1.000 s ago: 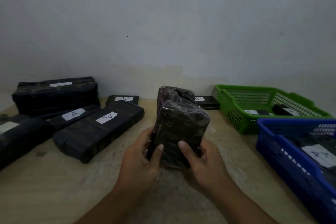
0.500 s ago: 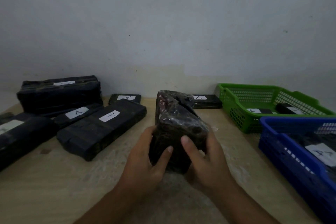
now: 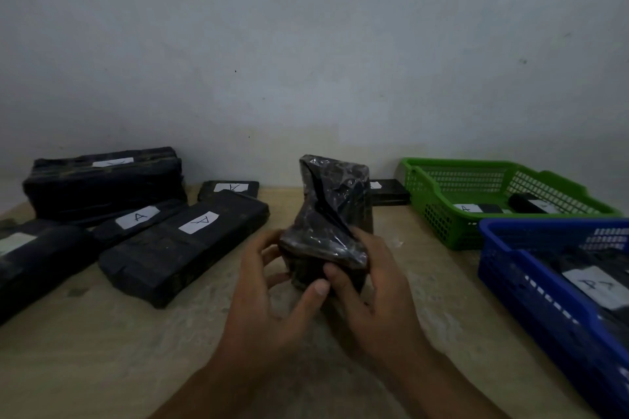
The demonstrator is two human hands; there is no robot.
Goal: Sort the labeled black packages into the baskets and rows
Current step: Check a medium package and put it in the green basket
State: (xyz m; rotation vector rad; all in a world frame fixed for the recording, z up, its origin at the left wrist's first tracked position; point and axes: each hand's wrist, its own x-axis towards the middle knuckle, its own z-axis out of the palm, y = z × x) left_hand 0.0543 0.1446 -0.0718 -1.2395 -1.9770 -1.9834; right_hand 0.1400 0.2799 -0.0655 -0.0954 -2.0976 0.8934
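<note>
A black package wrapped in shiny plastic [image 3: 332,218] stands on end above the middle of the table, and no label shows on it. My left hand [image 3: 272,303] grips its lower left side, thumb across the front. My right hand [image 3: 371,289] holds its lower right side. To the left lie long black packages with white "A" labels, one [image 3: 185,245] nearest my hands and another [image 3: 136,219] beside it. A green basket [image 3: 439,211] at the right holds two labelled packages. In front of it, a blue basket [image 3: 531,289] holds a labelled package [image 3: 594,282].
A tall stack of black packages [image 3: 102,184] stands at the back left, a dark package [image 3: 30,255] lies at the far left. Two small labelled packages [image 3: 229,188] [image 3: 389,192] lie by the wall. The wall closes the table's far edge.
Both hands have turned and tilted the package, so its top leans back and a creased plastic face shows. My thumbs have slid lower on it.
</note>
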